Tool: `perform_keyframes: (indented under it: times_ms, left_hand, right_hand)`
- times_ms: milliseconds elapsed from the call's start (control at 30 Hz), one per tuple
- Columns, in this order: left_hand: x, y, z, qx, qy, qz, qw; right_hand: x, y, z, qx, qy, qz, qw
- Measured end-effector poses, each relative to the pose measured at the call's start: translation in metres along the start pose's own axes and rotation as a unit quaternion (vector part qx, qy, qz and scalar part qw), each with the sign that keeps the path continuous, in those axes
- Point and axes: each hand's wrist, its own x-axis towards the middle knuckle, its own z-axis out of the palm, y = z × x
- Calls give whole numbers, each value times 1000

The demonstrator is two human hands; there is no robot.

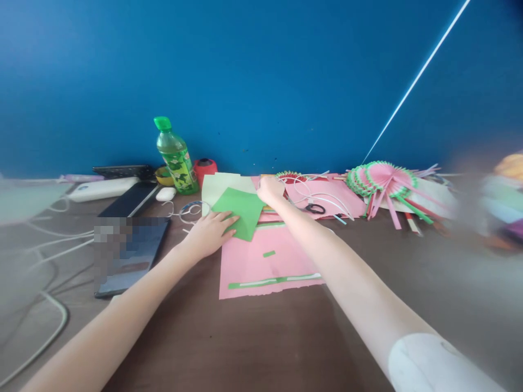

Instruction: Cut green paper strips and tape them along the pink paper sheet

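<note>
A green sheet of paper (241, 212) lies at an angle over a pale green sheet (210, 188). My left hand (210, 233) rests on its lower left edge, fingers spread and flat. At the green sheet's upper right corner, my right hand (270, 189) is closed like a fist; what its fingers hold, if anything, is hidden. Below both hands is a large pink sheet (249, 261) with a torn lower edge. A long green strip (261, 283) and a small green scrap (269, 253) lie on that pink sheet.
Scissors (315, 209) and white cord (304, 188) lie right of my hand, before a pink-green pleated paper piece (388, 179). Leftward stand a green bottle (175, 158) and a red container (205, 170), with a dark tablet-like device (134, 258) and cables. A blue wall (261, 81) closes the back.
</note>
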Motion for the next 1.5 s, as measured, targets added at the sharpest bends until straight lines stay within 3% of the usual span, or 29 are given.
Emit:
perform_keyframes:
  times_ms: [100, 233, 333, 400, 467, 533, 600, 733, 800, 867, 1033, 1100, 1233, 1400, 1500]
  left_hand:
    - [0, -1, 7, -1, 14, -10, 1000]
    - [1, -4, 16, -2, 26, -38, 999]
    - [4, -7, 19, -35, 24, -66, 997]
    - [6, -7, 13, -87, 33, -78, 993]
    - [6, -3, -1, -172, 74, -99, 977]
    - [3, 5, -21, -281, 153, -138, 937]
    - [-2, 15, -41, -373, 186, -103, 903]
    - [-13, 31, -62, -439, 83, 12, 895]
    - [-15, 34, -63, -457, 34, 38, 888]
    - [-16, 34, -61, -473, 21, 46, 879]
    - [-15, 39, -60, -480, 71, -2, 875]
    - [-16, 42, -61, -492, 82, -8, 867]
    - [-16, 40, -60, -491, 83, 22, 867]
    - [-15, 30, -55, -488, 91, 42, 867]
    - [-16, 30, -53, -502, 79, 55, 860]
  right_hand:
    - [4, 4, -15, 70, 64, 32, 995]
    - [-4, 11, -42, 183, 94, -15, 978]
    - [-27, 19, -57, 427, 41, -87, 899]
    - [-49, 26, -65, 473, -18, -137, 870]
    - [-71, 30, -72, 446, -102, -176, 872]
    - [-89, 32, -77, 404, -156, -198, 879]
    - [-101, 30, -81, 381, -184, -200, 884]
    - [-111, 24, -86, 344, -203, -227, 888]
    - [-111, 23, -88, 324, -204, -242, 891]
    - [-110, 22, -88, 310, -180, -247, 900]
    - [-112, 15, -84, 297, 36, -241, 923]
    - [-117, 9, -83, 276, 59, -268, 921]
    - [-128, -1, -83, 234, -17, -327, 915]
    - [-134, -2, -84, 328, -139, -273, 894]
    - [-135, -2, -85, 372, -179, -259, 873]
